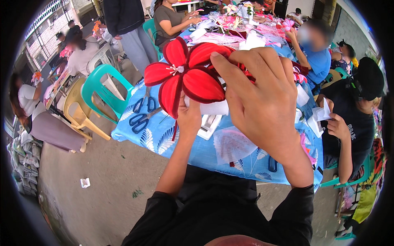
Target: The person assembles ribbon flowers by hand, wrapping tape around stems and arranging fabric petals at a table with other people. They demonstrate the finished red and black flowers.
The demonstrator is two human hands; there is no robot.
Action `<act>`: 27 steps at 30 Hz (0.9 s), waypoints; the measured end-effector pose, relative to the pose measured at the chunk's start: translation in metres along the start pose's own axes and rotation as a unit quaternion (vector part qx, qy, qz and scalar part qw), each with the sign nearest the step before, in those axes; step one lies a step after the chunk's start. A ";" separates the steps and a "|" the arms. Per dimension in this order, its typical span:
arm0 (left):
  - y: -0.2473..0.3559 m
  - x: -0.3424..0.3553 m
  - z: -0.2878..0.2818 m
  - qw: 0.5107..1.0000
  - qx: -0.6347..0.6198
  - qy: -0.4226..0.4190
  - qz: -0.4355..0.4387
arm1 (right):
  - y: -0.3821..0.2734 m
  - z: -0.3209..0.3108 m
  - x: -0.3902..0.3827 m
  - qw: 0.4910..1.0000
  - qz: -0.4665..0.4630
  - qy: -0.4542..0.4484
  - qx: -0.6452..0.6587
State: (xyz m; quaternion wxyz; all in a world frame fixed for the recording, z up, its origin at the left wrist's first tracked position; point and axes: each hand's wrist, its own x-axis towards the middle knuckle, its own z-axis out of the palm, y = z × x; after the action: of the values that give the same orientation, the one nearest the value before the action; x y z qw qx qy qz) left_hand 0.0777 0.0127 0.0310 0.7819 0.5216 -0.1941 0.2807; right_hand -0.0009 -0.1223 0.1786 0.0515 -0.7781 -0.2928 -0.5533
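Observation:
A large artificial flower (180, 71) with red petals, dark red fuzzy edges and white stamens is held up above the table. My left hand (189, 119) is closed under the bloom, gripping it from below; the exact hold is partly hidden by the petals. From the right, my right hand (262, 96) reaches over with curled fingers, its index fingertip pressed on an upper petal. Its thumb is hidden behind that petal. Beneath lie dark-handled scissors (139, 122), a white tray (209, 126) and a thin translucent sheet (232, 145) on the blue leaf-patterned tablecloth (164, 141).
A teal chair (107, 92) stands left of the table, with a cream chair (78, 106) beyond. On the right, a person in black (349, 119) holds white paper (322, 111); another in blue (320, 61) handles a pink flower (288, 24). Craft materials crowd the table's far part.

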 end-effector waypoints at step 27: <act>0.010 0.006 0.014 0.999 -0.014 -0.006 0.044 | 0.002 0.007 0.018 0.993 -0.086 -0.009 0.086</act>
State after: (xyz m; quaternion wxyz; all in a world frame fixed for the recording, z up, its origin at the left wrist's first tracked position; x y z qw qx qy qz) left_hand 0.0755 0.0044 0.0470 0.7748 0.5032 -0.2255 0.3093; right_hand 0.0099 -0.1136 0.1920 0.0674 -0.7478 -0.4054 -0.5215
